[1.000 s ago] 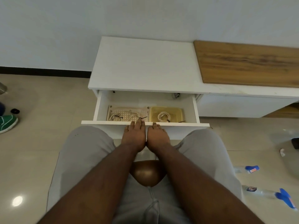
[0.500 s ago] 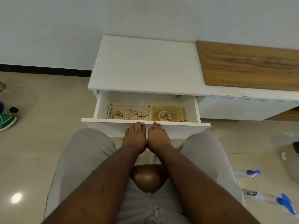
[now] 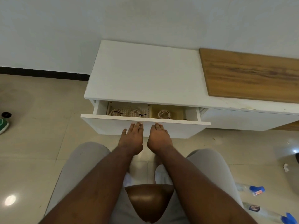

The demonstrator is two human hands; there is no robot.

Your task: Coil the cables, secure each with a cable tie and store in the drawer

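The white drawer (image 3: 178,126) of a low cabinet stands partly pulled out. Inside, three coiled white cables lie in trays, each bound with a black tie: one coil (image 3: 115,112) at the left, a second coil (image 3: 136,112) beside it, a third coil (image 3: 164,113) in a yellow tray. My left hand (image 3: 131,139) and my right hand (image 3: 159,138) press flat on the drawer front, fingers straight, fingertips just under its top edge. Neither hand holds anything.
The white cabinet top (image 3: 145,75) is bare, with a wooden panel (image 3: 250,75) to its right. My knees flank a brown stool (image 3: 148,202). Plastic bottles with blue caps (image 3: 252,190) lie on the tiled floor at the right; a green shoe (image 3: 3,125) lies at the left.
The drawer has slid inward under my hands and shows less of its inside. My hands have moved a little apart and forward with it.
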